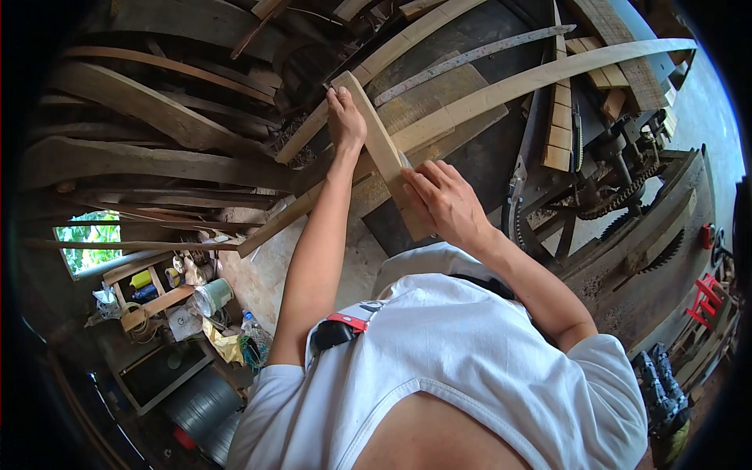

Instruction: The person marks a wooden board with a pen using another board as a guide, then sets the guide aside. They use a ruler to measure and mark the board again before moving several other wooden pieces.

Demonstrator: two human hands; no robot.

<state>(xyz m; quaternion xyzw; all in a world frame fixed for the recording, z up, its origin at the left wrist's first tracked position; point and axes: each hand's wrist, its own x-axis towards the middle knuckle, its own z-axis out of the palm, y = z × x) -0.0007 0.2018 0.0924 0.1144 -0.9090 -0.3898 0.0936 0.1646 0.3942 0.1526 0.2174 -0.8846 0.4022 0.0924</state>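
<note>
My left hand is closed round the far end of a short wooden board, thumb and fingers over its edge. This board lies across a long wooden strip, which looks curved in this wide view and has thin cross lines on it. My right hand is beside the board's near half, fingers bent and pressed together against its right edge. A small pale thing shows at the fingertips; I cannot make out its kind. The inner side of the right hand is hidden.
A paint-speckled strip and a flat board lie on the dark table. Saw blades and a chain are at right. Planks are stacked at left. A red-and-black tape measure hangs at my shirt.
</note>
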